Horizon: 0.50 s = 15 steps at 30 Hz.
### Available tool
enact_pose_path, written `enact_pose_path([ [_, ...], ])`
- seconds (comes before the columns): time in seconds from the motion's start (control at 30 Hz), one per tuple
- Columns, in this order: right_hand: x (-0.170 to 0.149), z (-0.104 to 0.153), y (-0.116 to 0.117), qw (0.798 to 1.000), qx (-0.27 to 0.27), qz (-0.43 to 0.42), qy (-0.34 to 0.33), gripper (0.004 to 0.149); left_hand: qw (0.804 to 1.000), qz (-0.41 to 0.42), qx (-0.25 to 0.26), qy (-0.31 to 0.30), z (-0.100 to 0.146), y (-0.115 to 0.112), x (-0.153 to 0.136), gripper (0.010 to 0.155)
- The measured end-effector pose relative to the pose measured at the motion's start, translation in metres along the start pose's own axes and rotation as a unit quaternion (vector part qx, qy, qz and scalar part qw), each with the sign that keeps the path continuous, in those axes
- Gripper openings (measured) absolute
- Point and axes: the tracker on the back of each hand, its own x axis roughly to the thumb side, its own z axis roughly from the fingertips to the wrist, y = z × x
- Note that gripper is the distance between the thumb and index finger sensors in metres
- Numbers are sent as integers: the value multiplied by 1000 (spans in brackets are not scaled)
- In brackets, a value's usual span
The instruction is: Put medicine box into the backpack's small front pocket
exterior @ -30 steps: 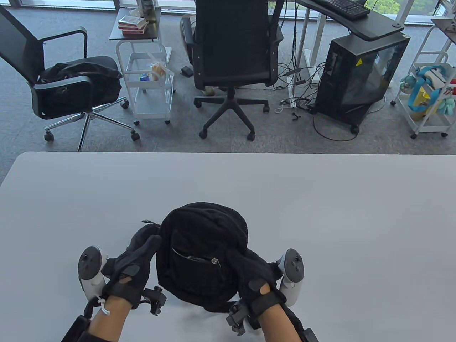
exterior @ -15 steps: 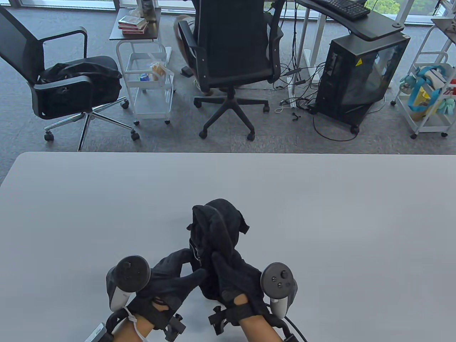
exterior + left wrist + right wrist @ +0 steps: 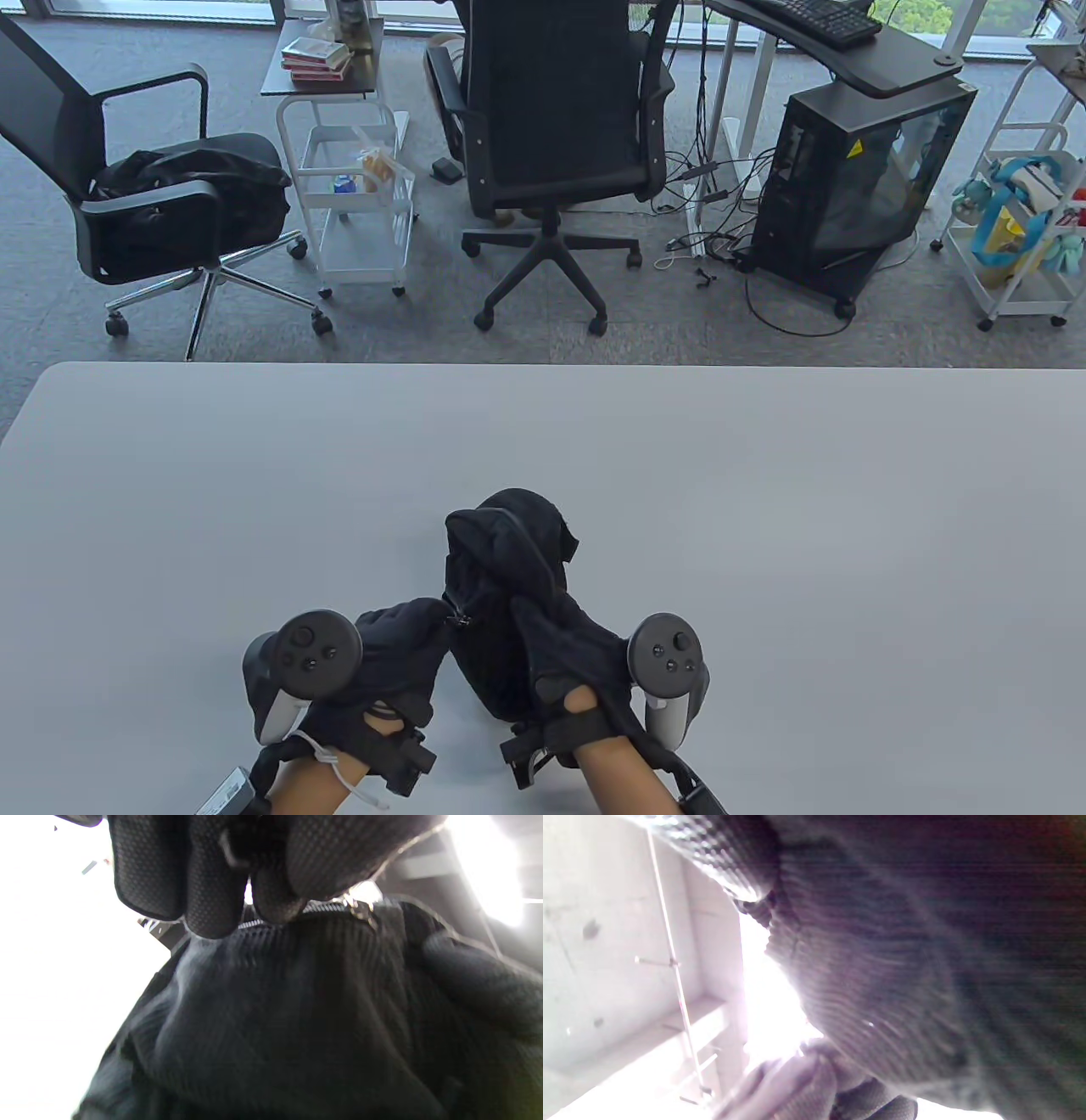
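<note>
The black backpack (image 3: pixel 501 577) stands narrow side toward me on the grey table, near the front edge. My left hand (image 3: pixel 407 632) holds its left side, with the fingertips (image 3: pixel 212 891) bunched on the fabric at the zipper line, just beside the metal zipper pull (image 3: pixel 360 906). My right hand (image 3: pixel 560 645) grips the backpack's right side, and dark ribbed fabric (image 3: pixel 903 963) fills the right wrist view. The zipper pull also shows in the table view (image 3: pixel 459 619), next to my left fingers. No medicine box is in view.
The grey table (image 3: pixel 764 509) stretches far and wide around the backpack. Beyond its far edge stand two office chairs (image 3: pixel 551 127), a white cart (image 3: pixel 356 195) and a computer tower (image 3: pixel 857 187).
The backpack has been turned from front-facing to narrow side toward me. Both hands have moved inward and closed on it, and the left fingers have come up to the zipper.
</note>
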Motion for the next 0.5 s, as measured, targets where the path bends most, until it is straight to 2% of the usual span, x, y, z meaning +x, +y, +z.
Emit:
enact_pose_path([
  [0.27,7,-5,-14,990,54,-131,5,57,999,-4,48,8,-5,21,-17,40],
  [0.33,9,-7,-18,982,65,-176,4,57,998,-8,60,28,-8,25,-27,39],
  [0.4,12,-11,-24,973,78,-217,-4,55,998,-10,49,44,-11,24,-38,40],
  [0.47,11,-14,-29,976,89,-201,-3,55,998,25,44,36,-13,20,-41,40],
  [0.5,7,-15,-32,981,76,-180,-5,55,998,36,41,27,-13,18,-41,41],
])
